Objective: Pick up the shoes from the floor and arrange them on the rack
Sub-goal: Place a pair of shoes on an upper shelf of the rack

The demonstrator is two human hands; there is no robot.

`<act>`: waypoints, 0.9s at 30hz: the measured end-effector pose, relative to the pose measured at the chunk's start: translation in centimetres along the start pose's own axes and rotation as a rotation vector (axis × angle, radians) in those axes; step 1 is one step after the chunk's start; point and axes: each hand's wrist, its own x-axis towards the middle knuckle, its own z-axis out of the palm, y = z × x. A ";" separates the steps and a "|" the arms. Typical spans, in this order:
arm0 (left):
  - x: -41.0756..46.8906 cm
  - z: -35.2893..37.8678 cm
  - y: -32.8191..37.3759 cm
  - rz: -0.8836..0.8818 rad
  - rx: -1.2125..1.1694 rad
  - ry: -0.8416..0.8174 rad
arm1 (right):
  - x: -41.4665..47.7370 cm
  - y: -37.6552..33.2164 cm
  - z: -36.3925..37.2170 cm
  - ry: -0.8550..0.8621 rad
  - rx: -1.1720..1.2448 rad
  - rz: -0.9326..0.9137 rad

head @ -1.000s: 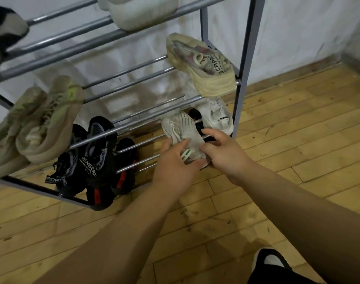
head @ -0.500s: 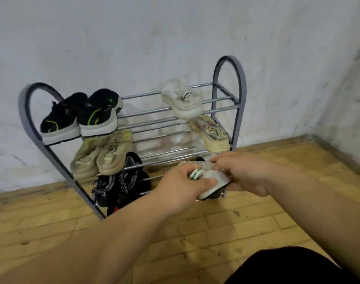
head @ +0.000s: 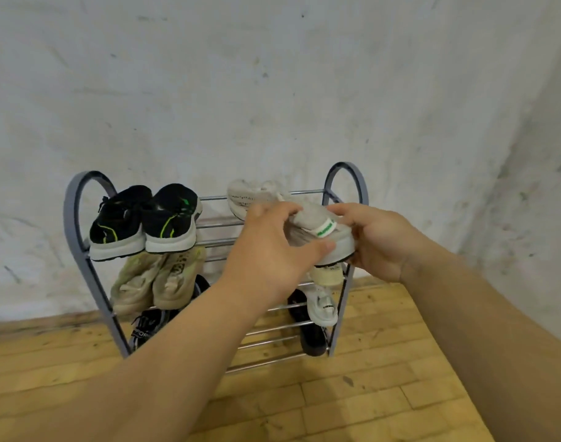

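A grey metal shoe rack (head: 78,250) stands against the white wall. Both my hands hold a pale grey shoe with a green heel tab (head: 320,231) at the height of the top shelf, right side. My left hand (head: 269,250) grips its left side and my right hand (head: 378,237) its heel end. Just behind it a matching pale shoe (head: 247,199) lies on the top shelf. A black pair with green lines (head: 145,218) sits on the top shelf at the left.
A beige pair (head: 158,282) rests on the middle shelf, black shoes (head: 145,327) below at the left. At the right, a beige shoe (head: 327,275), a white shoe (head: 322,309) and a black shoe (head: 309,333) sit lower down. The floor (head: 336,403) is wooden; a wall corner lies to the right.
Both hands have lifted the pale shoe from the lowest shelf level up to the top shelf. The view has pulled back and risen, showing the whole rack.
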 end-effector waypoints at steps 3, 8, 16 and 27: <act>1.2 0.2 -0.7 0.090 0.024 0.010 | 1.2 0.5 0.5 0.109 0.144 -0.118; 4.3 0.9 -4.4 0.081 0.088 -0.050 | 4.3 1.2 0.5 0.422 0.215 -0.275; 8.3 2.3 -12.4 -0.021 0.201 -0.098 | 8.5 2.9 -1.4 0.635 0.188 -0.271; 10.6 5.1 -12.8 -0.034 0.248 -0.128 | 9.5 4.7 -3.1 0.663 0.149 -0.255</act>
